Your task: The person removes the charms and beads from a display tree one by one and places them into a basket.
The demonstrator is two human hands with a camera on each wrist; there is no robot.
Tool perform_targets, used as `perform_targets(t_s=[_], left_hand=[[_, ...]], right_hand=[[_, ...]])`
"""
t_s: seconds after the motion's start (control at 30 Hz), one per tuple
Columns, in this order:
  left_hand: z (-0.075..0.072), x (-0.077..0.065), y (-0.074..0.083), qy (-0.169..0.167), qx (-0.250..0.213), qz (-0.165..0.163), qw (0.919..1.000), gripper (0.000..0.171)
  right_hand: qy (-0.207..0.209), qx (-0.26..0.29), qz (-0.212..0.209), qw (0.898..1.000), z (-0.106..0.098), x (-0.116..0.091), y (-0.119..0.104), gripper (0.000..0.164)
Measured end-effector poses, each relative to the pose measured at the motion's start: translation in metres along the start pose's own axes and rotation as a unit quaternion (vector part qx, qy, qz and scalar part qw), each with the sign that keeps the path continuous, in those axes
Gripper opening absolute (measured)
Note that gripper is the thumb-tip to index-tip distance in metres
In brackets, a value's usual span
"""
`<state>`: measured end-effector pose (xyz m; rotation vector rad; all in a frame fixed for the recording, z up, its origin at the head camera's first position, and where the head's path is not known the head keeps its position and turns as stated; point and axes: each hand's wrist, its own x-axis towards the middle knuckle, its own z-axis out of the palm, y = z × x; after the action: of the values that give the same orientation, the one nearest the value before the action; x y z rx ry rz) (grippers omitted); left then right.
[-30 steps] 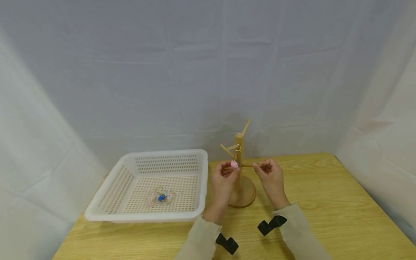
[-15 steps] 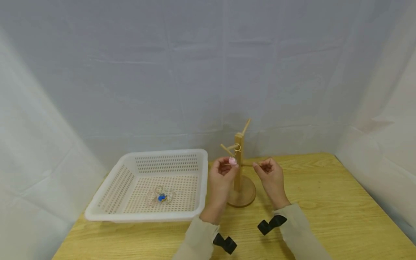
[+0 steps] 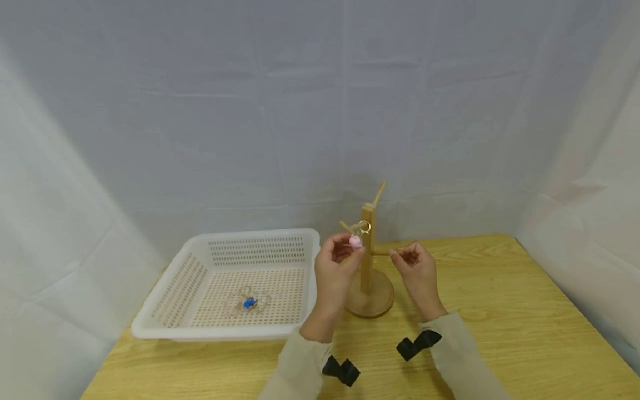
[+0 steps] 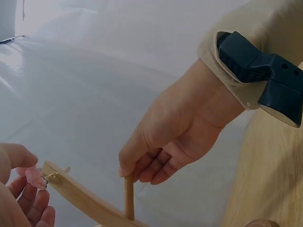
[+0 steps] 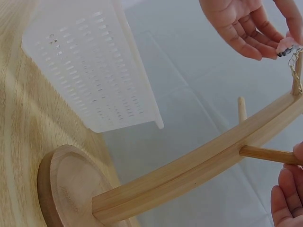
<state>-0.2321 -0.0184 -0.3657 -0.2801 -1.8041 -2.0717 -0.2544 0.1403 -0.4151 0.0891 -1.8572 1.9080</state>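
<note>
A wooden stand (image 3: 366, 261) with a round base and several pegs stands upright on the table. The gold ring (image 3: 365, 226) of a keychain is on one of its upper pegs, and a short gold chain (image 5: 295, 71) leads from it to a pink charm (image 3: 355, 241). My left hand (image 3: 335, 272) pinches this charm between thumb and fingers, just left of the post. On the other side, my right hand (image 3: 416, 272) pinches the end of a lower peg (image 3: 381, 251). The left wrist view shows the pink charm (image 4: 34, 177) held beside the post's top.
Left of the stand is a white perforated plastic basket (image 3: 220, 333). Clear, beaded-looking items and a blue piece (image 3: 250, 303) lie in it. Pale sheeting (image 3: 320, 111) encloses the wooden table (image 3: 500, 333) at the back and sides.
My left hand has shifted left and slightly up, bringing the pink charm up closer to the level of the ring. My right hand has stayed on the peg.
</note>
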Motion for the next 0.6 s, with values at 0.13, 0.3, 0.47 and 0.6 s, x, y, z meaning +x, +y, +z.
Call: perform_targets(t_s=[0.13, 0.3, 0.47, 0.6], left_hand=[[-0.001, 0.001, 0.005, -0.006, 0.003, 0.002, 1.0, 0.029], [-0.003, 0.002, 0.011, -0.012, 0.004, 0.019, 0.9997, 0.028], [-0.006, 0.004, 0.017, -0.013, 0.004, 0.032, 0.9994, 0.027], [-0.009, 0.004, 0.021, -0.005, -0.001, 0.045, 0.999, 0.026]], right_hand=[[0.0, 0.004, -0.005, 1.0, 0.0, 0.0, 0.0, 0.019], [0.0, 0.002, -0.003, 1.0, 0.001, -0.001, -0.002, 0.02], [0.0, -0.001, 0.004, 1.0, 0.0, -0.001, -0.003, 0.02], [-0.002, 0.002, 0.011, 1.0, 0.0, -0.001, -0.004, 0.018]])
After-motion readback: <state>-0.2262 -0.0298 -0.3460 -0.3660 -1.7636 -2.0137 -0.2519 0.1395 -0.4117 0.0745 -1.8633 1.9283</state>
